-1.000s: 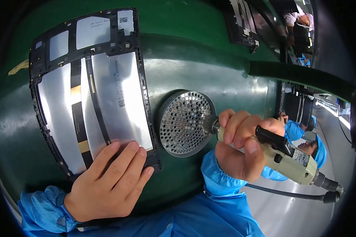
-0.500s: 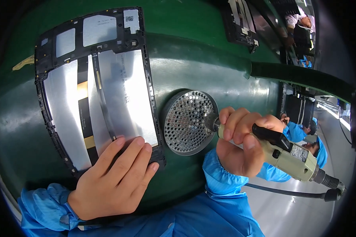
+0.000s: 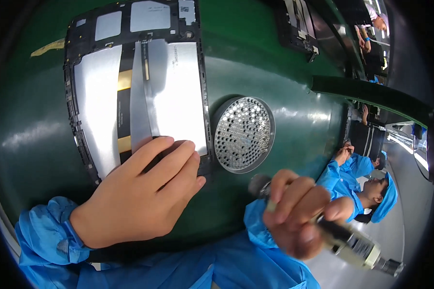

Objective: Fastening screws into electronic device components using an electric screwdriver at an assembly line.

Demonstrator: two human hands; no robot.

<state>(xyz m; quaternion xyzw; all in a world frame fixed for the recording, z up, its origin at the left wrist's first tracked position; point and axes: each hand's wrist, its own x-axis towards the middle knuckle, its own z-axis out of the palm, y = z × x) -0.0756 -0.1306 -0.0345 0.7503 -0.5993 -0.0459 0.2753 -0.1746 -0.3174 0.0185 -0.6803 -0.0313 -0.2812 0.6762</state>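
A tablet housing (image 3: 178,101) with a black frame and shiny silver panels lies on the green table at the left. My left hand (image 3: 144,192) rests palm down over its near end, fingers stretched out flat and gripping nothing. In my right hand (image 3: 299,207), fingers wrap around a pale electric screwdriver (image 3: 354,243), slightly blurred. Its rounded tip end points left, near the closest rim of a round metal screw dish (image 3: 243,135), apart from it. The dish has a perforated plate with many holes, some apparently filled with small screws. The bit itself cannot be made out.
A thin yellowish strip (image 3: 48,47) lies left of the housing. Another dark device frame (image 3: 296,29) sits at the far right, near a green-covered bar (image 3: 371,91). Co-workers in blue (image 3: 361,178) are at work along the right side.
My right hand has drawn the screwdriver back from the dish, toward me. The view has shifted, so the housing and dish appear farther up and right. My left hand stays on the housing.
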